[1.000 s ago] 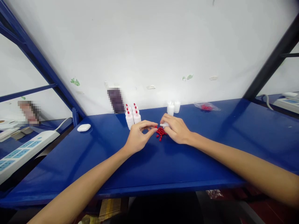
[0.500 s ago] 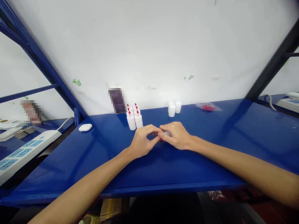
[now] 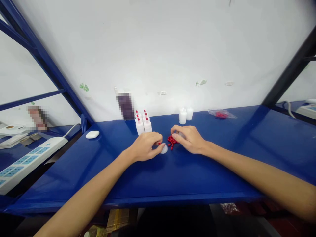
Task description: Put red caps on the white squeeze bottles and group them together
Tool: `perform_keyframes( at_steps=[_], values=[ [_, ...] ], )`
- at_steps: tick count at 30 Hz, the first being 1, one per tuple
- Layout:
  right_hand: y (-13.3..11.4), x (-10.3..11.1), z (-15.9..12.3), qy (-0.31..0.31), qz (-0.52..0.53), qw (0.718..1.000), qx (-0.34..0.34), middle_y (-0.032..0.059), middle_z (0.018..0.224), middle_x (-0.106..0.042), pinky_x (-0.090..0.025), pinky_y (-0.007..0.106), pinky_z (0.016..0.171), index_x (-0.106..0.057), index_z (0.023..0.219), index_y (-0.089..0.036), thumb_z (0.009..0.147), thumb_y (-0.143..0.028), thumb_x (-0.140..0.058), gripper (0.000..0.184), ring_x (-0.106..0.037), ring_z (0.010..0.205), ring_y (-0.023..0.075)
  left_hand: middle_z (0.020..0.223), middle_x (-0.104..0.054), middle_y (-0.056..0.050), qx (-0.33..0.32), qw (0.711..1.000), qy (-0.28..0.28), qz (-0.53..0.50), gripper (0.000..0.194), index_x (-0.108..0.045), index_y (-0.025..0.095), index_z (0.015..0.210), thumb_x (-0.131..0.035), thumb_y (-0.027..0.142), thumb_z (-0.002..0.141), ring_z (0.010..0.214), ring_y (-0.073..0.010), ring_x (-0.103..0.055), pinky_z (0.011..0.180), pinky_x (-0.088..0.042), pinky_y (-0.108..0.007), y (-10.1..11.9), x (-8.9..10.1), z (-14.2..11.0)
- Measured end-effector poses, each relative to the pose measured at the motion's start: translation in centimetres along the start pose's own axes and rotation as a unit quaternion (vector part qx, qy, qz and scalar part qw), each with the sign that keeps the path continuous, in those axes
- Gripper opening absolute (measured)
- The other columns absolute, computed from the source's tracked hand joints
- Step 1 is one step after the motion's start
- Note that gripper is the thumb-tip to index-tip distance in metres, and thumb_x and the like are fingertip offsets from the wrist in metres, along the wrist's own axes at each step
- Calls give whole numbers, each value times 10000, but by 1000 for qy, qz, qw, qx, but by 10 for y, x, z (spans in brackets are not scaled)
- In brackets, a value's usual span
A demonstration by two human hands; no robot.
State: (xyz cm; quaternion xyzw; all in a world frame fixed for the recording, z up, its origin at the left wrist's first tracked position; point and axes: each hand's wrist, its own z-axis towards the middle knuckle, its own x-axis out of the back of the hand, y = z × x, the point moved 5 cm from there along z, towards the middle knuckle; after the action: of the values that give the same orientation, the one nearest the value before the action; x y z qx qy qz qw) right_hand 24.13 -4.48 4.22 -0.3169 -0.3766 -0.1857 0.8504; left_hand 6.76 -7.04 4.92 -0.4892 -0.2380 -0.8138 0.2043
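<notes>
My left hand (image 3: pixel 148 146) pinches a translucent white nozzle cap (image 3: pixel 164 149) fitted with a small red tip (image 3: pixel 159 144); its wide round base faces right. Just right of it, a small pile of red tips (image 3: pixel 171 141) lies on the blue table (image 3: pixel 158 181). My right hand (image 3: pixel 189 140) is curled at the right side of that pile, partly over it. A pale piece (image 3: pixel 181 134) shows between its thumb and fingers, mostly hidden. Behind my left hand stand several white bottles (image 3: pixel 147 125) in two rows with red-tipped nozzles.
A few white bottles (image 3: pixel 182 117) without red tips stand near the wall. Right of them lies a clear bag (image 3: pixel 222 114) with red pieces. A white rounded case (image 3: pixel 92 134) sits at the left, and a power strip (image 3: pixel 34 159) runs beyond the left edge.
My hands came together over the red tips, then parted. The nozzle cap passed from my right hand to my left and now carries a red tip. The red pile shows again.
</notes>
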Motion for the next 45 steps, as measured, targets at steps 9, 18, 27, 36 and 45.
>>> perform_keyframes(
  at_steps=[9, 18, 27, 36, 45],
  values=[
    [21, 8, 5, 30, -83, 992, -90, -36, 599, -603, -314, 252, 573, -644, 838, -213, 754, -479, -662, 280, -511, 528, 125, 574, -578, -7, 195, 950, -191, 149, 384, -567, 205, 648, -539, 515, 873, 519, -160, -494, 543, -261, -271, -55, 33, -24],
    [-7, -7, 1, -206, -81, 973, 66, -9, 731, -688, -304, 257, 580, -674, 1006, -243, 800, -277, -560, 238, -567, 603, 142, 637, -594, -6, 119, 979, -47, 156, 299, -613, 178, 821, -481, 417, 943, 553, -133, -522, 556, -330, -250, -18, 35, -9],
    [17, 4, 4, -85, -20, 996, 1, -1, 670, -590, -328, 281, 619, -581, 1053, -183, 859, -203, -357, 296, -517, 604, 166, 1024, -590, -58, 22, 986, -109, 123, 362, -540, 230, 1318, -352, 284, 1014, 785, -154, -608, 651, -462, -253, 8, -31, 1],
    [27, 0, 9, -58, -11, 995, -80, 33, 702, -625, -338, 271, 637, -601, 772, -172, 912, -260, -340, 308, -537, 648, 161, 1004, -587, -65, 30, 994, -99, 39, 337, -651, 210, 1182, -367, 288, 1017, 847, -154, -606, 795, -489, -276, -4, -35, 2],
    [16, 1, 6, -52, 28, 998, -35, -1, 613, -531, -295, 276, 597, -526, 731, -188, 857, -247, -344, 230, -457, 568, 145, 848, -641, -13, 130, 978, 36, -161, 108, -668, 166, 912, -627, 252, 862, 572, -70, -507, 590, -460, -223, -6, -24, 8]
  ],
)
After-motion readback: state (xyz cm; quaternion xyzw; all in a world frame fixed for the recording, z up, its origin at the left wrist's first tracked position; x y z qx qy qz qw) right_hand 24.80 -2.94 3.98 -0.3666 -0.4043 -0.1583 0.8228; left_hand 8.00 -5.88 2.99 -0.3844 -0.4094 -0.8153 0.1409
